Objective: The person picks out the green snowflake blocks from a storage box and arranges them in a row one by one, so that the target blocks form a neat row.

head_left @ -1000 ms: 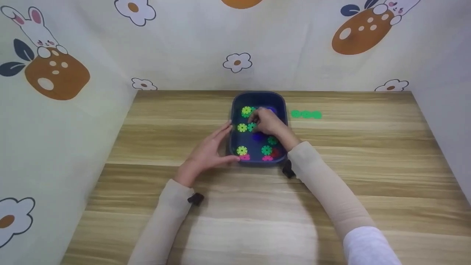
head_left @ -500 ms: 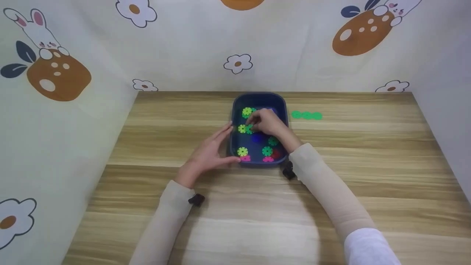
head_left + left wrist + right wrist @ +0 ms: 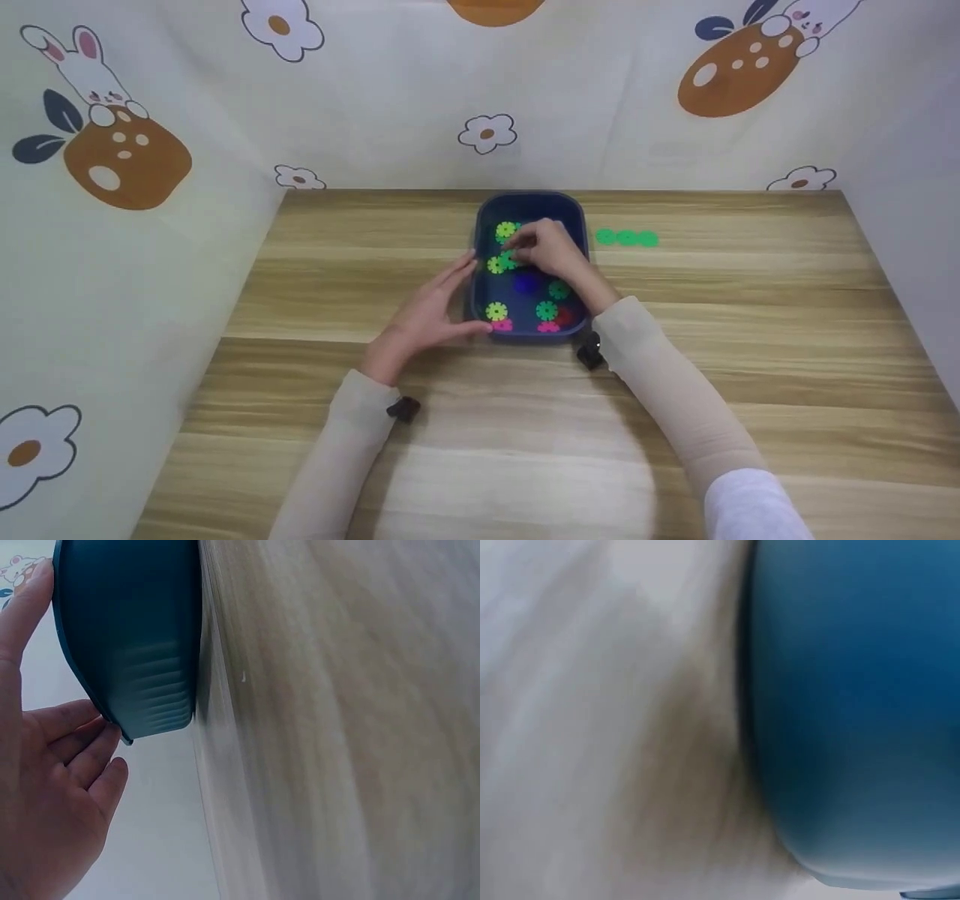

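A dark blue plastic tub (image 3: 496, 289) stands on the table, holding several notched interlocking discs. My left hand (image 3: 427, 307) touches its left side with straight fingers and thumb spread apart. In the left wrist view, the fingertips of that hand (image 3: 60, 795) lie along the rim of the tub (image 3: 135, 630). My right hand (image 3: 553, 249) reaches inside and pinches a green interlocking disc (image 3: 509, 259), partly hidden by the fingers. Just left of it is a yellow disc (image 3: 495, 265). The right wrist view shows only the outer wall of the tub (image 3: 855, 690).
Three joined green discs (image 3: 627, 238) lie in a row on the wooden table (image 3: 510, 435), right of the tub. Inside the tub are also a blue disc (image 3: 526, 283), a red disc (image 3: 566, 316) and pink discs (image 3: 549, 328). A patterned cloth (image 3: 390, 90) backs the table.
The green disc at my right fingertips has shifted slightly left, closer to the yellow disc, and now looks tilted. My left hand stays at the tub's side.
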### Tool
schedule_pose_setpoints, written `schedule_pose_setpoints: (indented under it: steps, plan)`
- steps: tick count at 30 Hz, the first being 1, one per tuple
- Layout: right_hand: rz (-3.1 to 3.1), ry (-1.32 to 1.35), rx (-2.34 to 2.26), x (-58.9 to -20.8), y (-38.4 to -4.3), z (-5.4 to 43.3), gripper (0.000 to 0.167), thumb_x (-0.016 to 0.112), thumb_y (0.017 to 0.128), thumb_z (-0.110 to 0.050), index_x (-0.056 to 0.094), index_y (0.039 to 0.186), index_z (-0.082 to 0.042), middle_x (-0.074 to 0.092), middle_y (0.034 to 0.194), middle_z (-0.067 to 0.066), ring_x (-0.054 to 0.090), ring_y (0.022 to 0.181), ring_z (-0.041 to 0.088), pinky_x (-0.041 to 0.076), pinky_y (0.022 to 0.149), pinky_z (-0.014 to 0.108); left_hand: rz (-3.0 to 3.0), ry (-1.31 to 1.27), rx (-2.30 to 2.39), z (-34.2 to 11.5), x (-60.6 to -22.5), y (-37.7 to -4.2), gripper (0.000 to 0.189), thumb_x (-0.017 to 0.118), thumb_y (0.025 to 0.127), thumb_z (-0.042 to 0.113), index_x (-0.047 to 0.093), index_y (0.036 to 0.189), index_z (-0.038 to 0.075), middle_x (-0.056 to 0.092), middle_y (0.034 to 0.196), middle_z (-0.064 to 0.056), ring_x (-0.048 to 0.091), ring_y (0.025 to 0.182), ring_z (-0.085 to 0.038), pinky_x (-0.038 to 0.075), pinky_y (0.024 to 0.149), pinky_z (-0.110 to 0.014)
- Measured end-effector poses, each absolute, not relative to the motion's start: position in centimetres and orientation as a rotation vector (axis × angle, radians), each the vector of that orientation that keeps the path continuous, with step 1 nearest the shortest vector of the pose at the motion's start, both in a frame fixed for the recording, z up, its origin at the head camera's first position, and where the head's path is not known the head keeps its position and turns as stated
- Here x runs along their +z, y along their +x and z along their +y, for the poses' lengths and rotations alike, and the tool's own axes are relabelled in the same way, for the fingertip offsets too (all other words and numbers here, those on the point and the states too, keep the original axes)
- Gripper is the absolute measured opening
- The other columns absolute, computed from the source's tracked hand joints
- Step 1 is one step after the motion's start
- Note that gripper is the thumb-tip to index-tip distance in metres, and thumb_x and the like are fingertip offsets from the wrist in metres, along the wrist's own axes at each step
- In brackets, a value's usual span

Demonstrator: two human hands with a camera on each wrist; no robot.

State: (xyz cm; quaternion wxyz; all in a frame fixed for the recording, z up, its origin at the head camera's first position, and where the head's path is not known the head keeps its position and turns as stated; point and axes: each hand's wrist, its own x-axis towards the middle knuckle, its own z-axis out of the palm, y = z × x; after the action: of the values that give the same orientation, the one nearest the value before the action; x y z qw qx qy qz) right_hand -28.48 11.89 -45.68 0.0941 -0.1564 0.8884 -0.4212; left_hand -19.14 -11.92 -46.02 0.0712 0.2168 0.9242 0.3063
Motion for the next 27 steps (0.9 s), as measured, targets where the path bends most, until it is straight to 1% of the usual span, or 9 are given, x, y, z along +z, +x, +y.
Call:
schedule_pose_setpoints:
  steps: [4,11,17,20,24,27]
  plan:
    - [2.632,-0.417,-1.321,-45.2,-28.4,12.1,0.015,0.070,0.092,-0.008,0.078,0.105,-0.008,0.077,0.105,0.010,0.073,0.088,0.021,0.062,0.084,0.036,2.775,0.644,0.916,-11.9,-46.1,-19.1,0.100,0.077,0.079,0.059,0.028,0.159,0.022,0.016,0.168,0.010,0.028,0.153,-0.024,0.031,0.121,-0.052]
    - [2.690,-0.420,-1.343,-43.6,-28.5,12.4,0.015,0.072,0.091,-0.009,0.078,0.105,-0.007,0.076,0.106,0.012,0.072,0.089,0.022,0.062,0.082,0.034,2.780,0.677,0.939,-11.8,-46.0,-19.2,0.101,0.079,0.078,0.057,0.031,0.157,0.016,0.018,0.168,0.010,0.033,0.150,-0.025,0.032,0.121,-0.050]
    - [2.689,-0.382,-1.379,-42.3,-28.6,12.9,0.015,0.071,0.092,-0.009,0.078,0.105,-0.008,0.076,0.104,0.012,0.071,0.082,0.017,0.060,0.075,0.027,2.773,0.656,0.945,-11.8,-46.0,-19.2,0.100,0.078,0.079,0.058,0.030,0.158,0.018,0.017,0.168,0.010,0.032,0.151,-0.024,0.031,0.121,-0.051]
    - [2.664,-0.391,-1.430,-42.0,-28.7,13.3,0.016,0.069,0.092,-0.006,0.077,0.106,-0.004,0.076,0.104,0.014,0.070,0.082,0.016,0.061,0.076,0.027,2.774,0.653,0.946,-11.9,-46.1,-19.2,0.101,0.078,0.079,0.058,0.030,0.158,0.018,0.018,0.168,0.009,0.031,0.151,-0.024,0.031,0.121,-0.051]
    - [2.646,-0.359,-1.478,-41.7,-28.7,14.1,0.016,0.068,0.093,-0.006,0.077,0.106,-0.004,0.075,0.104,0.016,0.068,0.081,0.015,0.062,0.077,0.028,2.770,0.638,0.951,-11.9,-46.1,-19.2,0.101,0.078,0.078,0.058,0.030,0.158,0.020,0.017,0.168,0.010,0.030,0.152,-0.024,0.031,0.121,-0.051]
    - [2.647,-0.324,-1.489,-41.5,-28.8,14.7,0.016,0.068,0.093,-0.007,0.077,0.106,-0.004,0.074,0.104,0.016,0.067,0.081,0.014,0.061,0.077,0.026,2.766,0.624,0.952,-11.9,-46.1,-19.2,0.100,0.078,0.078,0.059,0.030,0.158,0.021,0.017,0.168,0.012,0.030,0.152,-0.023,0.032,0.121,-0.051]
